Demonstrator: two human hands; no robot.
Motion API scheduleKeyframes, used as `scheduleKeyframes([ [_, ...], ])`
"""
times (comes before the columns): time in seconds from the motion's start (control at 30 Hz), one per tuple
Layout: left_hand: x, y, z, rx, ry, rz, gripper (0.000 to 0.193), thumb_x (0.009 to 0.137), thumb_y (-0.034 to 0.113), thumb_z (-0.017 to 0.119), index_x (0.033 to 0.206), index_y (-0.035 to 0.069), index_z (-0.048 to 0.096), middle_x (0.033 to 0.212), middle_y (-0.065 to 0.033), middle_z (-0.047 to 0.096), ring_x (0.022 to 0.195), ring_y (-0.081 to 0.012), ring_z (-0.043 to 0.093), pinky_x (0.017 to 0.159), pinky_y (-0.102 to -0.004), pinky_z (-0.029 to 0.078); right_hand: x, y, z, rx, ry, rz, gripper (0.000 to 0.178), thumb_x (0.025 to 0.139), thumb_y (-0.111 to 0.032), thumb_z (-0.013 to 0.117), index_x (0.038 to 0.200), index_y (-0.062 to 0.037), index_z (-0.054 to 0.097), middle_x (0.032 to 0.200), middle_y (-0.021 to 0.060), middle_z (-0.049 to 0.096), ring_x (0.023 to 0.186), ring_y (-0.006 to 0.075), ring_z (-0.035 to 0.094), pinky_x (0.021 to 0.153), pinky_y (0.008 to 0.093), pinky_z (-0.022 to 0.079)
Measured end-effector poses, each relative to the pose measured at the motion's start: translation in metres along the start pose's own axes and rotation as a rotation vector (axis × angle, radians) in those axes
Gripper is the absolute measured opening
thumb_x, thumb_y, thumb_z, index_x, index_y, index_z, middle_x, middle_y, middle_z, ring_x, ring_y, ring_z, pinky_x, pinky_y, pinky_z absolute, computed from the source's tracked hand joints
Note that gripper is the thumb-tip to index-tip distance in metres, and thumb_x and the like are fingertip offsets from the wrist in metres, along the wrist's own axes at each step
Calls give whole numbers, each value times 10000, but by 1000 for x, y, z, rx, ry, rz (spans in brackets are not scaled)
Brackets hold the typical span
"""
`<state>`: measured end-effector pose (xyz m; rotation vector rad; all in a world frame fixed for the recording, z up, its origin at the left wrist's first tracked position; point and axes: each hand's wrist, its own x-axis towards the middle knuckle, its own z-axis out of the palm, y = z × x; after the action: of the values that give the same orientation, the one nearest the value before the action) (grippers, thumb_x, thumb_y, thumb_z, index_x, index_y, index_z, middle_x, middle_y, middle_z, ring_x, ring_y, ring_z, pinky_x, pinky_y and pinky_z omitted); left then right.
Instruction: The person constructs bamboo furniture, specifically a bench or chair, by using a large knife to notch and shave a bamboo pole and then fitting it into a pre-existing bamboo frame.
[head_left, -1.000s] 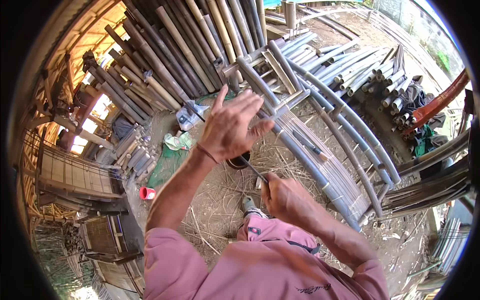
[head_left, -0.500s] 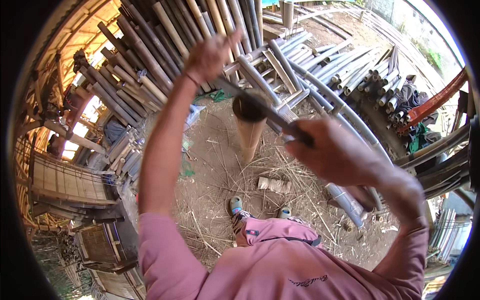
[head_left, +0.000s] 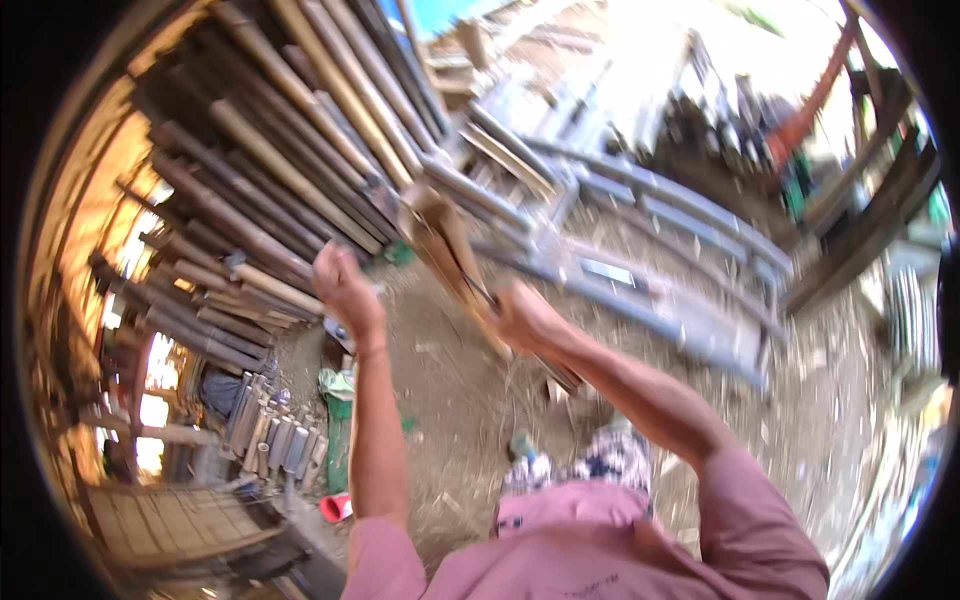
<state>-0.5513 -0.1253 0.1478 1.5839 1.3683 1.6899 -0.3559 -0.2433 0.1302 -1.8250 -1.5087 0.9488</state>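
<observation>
A bamboo pole [head_left: 450,245] stands tilted in front of me, its upper end split apart lengthwise. In the split sits a dark knife blade [head_left: 478,288], and my right hand [head_left: 527,318] is wrapped round the knife's handle, close against the bamboo's right side. The handle itself is mostly hidden in the fist. My left hand [head_left: 347,292] is held up to the left of the pole, apart from it, with nothing visible in it. Motion blurs its fingers.
Long bamboo poles [head_left: 290,150] lean in a dense stack at the far left. A low bamboo frame [head_left: 640,290] lies to the right. Short cut bamboo pieces [head_left: 275,435] and a red cone-shaped thing [head_left: 337,507] are at the left. Scraps litter the dirt floor [head_left: 450,420].
The blade, earlier lying across the bamboo's top, is now down in the split. My right hand has moved lower and left; my left hand has left the blade's far end. The view has swung.
</observation>
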Motion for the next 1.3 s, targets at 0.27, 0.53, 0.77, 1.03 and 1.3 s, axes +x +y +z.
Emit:
scheduleKeyframes([
  [0.27,-79,51,-27,67,-696,-725,360,991,392,501,1212,111,542,750,50,486,497,-11,408,385,-163,292,19,7,45,436,62,-211,829,944,-607,403,1434,53,294,1357,324,413,1249,461,439,1053,499,360],
  [0.53,-39,-86,-100,927,-712,-4,397,977,324,535,1240,27,528,944,-65,580,823,-159,567,733,-291,473,-386,494,212,-78,196,1312,415,827,-235,596,1161,10,621,978,197,693,940,341,672,855,444,515],
  [0.77,-111,-190,-76,1272,-719,-302,374,971,320,546,1211,33,536,900,-44,558,773,-141,533,681,-281,448,-443,650,309,404,-121,1691,560,752,-358,643,1024,132,621,1138,302,616,1115,373,598,957,400,483],
  [1.03,-113,-243,-35,1447,-723,-276,349,964,316,559,1177,40,545,850,-20,531,716,-121,495,622,-270,418,-468,811,560,570,-187,1738,451,675,-238,779,999,34,621,953,175,682,819,286,659,859,439,536],
  [1.3,-100,-210,-58,1519,-704,-318,324,957,311,571,1143,47,553,799,4,505,658,-101,458,563,-259,389,-423,795,568,292,276,1716,823,663,-348,762,1251,65,361,1195,332,550,1107,487,544,954,478,447],
])
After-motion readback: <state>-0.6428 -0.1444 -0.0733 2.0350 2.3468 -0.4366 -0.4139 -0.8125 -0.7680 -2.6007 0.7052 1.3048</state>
